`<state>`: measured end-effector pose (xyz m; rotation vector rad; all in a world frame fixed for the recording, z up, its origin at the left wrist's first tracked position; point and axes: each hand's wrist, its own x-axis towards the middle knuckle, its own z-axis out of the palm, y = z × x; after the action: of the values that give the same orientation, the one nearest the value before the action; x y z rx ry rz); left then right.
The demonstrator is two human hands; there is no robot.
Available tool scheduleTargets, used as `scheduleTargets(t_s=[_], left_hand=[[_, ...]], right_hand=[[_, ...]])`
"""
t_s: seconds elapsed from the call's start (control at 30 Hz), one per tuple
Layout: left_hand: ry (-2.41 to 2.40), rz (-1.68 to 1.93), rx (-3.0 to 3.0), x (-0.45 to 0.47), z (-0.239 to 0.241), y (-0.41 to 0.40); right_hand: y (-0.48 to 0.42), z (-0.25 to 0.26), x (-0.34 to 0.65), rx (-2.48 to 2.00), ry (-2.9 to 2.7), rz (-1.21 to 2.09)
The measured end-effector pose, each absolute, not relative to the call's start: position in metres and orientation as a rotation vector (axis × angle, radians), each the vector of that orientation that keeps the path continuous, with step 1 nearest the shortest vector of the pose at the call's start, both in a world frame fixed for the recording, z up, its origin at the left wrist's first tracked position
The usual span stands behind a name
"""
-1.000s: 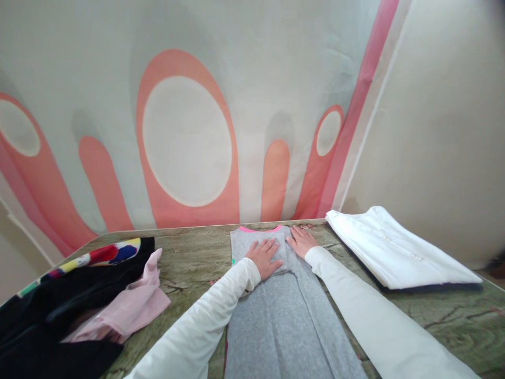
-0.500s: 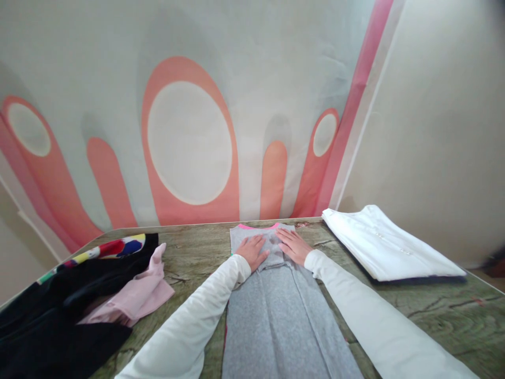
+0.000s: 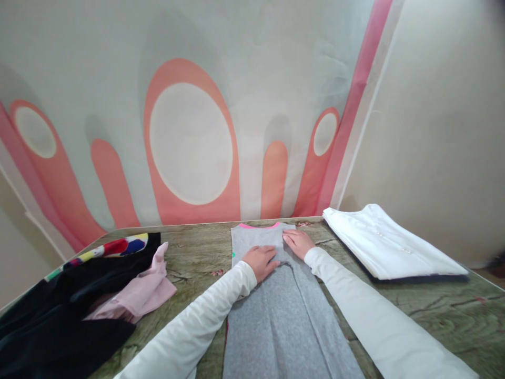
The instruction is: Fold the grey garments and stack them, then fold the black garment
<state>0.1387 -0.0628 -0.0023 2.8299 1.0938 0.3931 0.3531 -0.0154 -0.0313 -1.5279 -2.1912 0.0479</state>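
A long grey garment (image 3: 284, 326) with a pink neckline lies lengthwise in front of me, its sides turned inward into a narrow strip. My left hand (image 3: 260, 261) rests on its upper part, palm down with the fingers stretched to the right. Beside the garment's right upper edge, my right hand (image 3: 299, 243) lies on the cloth with fingers extended toward the middle. Both hands are open and touch the fabric without gripping it. A small green spot shows at the left edge, and a fold line runs just below my left fingertips.
On the wood-patterned table (image 3: 193, 247), black clothing (image 3: 51, 316) with a multicoloured edge lies at the left, a pink cloth (image 3: 138, 295) on it. A stack of folded white clothing (image 3: 390, 245) sits at the right. A printed backdrop (image 3: 252, 105) rises behind the table.
My left hand has slid right and slightly toward me over the grey garment. My right hand has shifted slightly right, toward the garment's edge.
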Motion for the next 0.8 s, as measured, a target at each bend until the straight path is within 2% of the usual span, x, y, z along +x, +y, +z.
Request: scheduleTargets(t_s=[0.23, 0.47, 0.7, 0.8], left_hand=[[1.091, 0.563, 2.771, 0.148, 0.001, -0.072], [1.068, 0.610, 2.813, 0.147, 0.000, -0.073], [1.330, 0.595, 2.635, 0.150, -0.001, -0.073], [1.262, 0.593, 2.614, 0.151, -0.004, -0.071]], right_hand=[[-0.003, -0.026, 0.357, -1.662, -2.004, 0.128], [0.032, -0.021, 0.349, -1.748, -1.935, 0.181], [0.051, -0.023, 0.333, -1.749, -1.977, 0.236], [0.050, -0.022, 0.330, -1.708, -1.986, 0.215]])
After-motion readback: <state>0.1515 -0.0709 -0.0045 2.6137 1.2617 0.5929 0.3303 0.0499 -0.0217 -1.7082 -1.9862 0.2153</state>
